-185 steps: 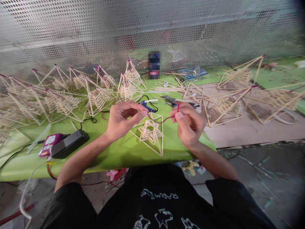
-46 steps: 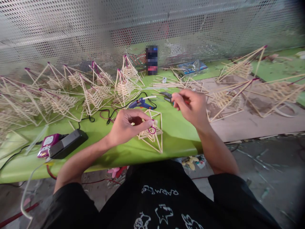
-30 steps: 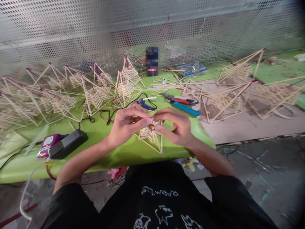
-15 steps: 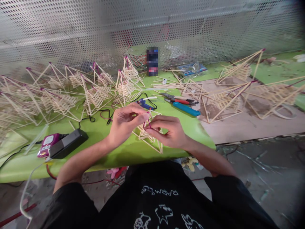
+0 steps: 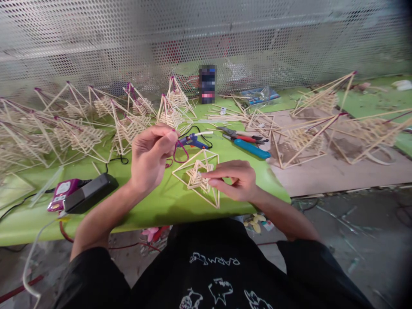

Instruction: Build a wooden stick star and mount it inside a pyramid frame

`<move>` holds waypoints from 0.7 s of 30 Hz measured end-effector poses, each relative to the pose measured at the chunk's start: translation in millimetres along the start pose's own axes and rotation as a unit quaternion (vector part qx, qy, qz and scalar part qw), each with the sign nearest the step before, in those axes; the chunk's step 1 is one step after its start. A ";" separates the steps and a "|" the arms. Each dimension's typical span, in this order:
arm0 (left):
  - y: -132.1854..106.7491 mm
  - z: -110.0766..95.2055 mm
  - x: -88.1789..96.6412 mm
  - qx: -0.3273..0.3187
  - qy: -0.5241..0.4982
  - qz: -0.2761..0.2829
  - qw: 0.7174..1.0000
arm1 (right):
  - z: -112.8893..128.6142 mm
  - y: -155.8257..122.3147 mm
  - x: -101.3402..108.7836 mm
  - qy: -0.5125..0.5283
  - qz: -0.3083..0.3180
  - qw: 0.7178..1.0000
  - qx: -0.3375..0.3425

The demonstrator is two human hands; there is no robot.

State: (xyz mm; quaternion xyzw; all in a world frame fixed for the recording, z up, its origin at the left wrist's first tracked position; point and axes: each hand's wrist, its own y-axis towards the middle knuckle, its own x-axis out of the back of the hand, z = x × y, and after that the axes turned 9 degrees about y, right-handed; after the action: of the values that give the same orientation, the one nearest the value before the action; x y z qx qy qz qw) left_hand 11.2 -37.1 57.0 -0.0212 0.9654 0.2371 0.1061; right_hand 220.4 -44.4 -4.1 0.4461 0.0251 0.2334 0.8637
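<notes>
My left hand (image 5: 148,159) is raised, thumb and forefinger pinching a purple cord (image 5: 182,159) that hangs in a loop. To its right, a frame of thin wooden sticks (image 5: 193,194) lies on the green tabletop, with smaller sticks stacked in a stepped pile at its middle. My right hand (image 5: 234,179) is closed in a loose pinch over that pile, fingertips at its centre. What those fingers hold, if anything, is too small to make out. Behind the frame lies a blue glue gun (image 5: 193,140).
Finished-looking stick pyramids (image 5: 77,135) with purple tips crowd the left; several more stand on a board (image 5: 254,176) at right. Pliers with blue handles (image 5: 251,148) and loose sticks (image 5: 225,116) lie behind. A black power adapter (image 5: 92,193) sits front left. A perforated metal screen (image 5: 128,47) closes the back.
My left hand has moved left and up, away from the stick frame, drawing the purple cord with it. My right hand has shifted slightly right and stays over the frame.
</notes>
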 end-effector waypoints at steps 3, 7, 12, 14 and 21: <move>5.9 -1.2 5.3 -0.040 0.009 0.005 0.999 | -5.4 1.6 14.4 -0.021 0.047 0.998 -0.041; 9.6 5.5 11.7 -0.063 0.073 0.005 0.995 | -33.7 -2.8 63.9 -0.278 0.079 0.944 -0.161; 9.0 16.9 13.7 -0.051 0.118 0.021 0.992 | -77.9 -21.7 117.3 -0.576 0.092 0.758 -0.291; 8.5 19.1 13.1 -0.061 0.104 0.030 0.992 | -85.6 -27.4 122.5 -0.593 0.122 0.731 -0.315; 6.7 20.0 11.9 -0.074 0.094 0.044 0.992 | -86.2 -27.2 121.3 -0.594 0.150 0.713 -0.342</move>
State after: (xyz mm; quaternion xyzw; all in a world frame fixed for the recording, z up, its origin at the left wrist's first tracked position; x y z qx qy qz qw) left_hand 2.9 -21.8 40.2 -0.0089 0.9511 0.3088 0.0022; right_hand 317.0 59.3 -57.2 0.1651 -0.6414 0.0398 0.7482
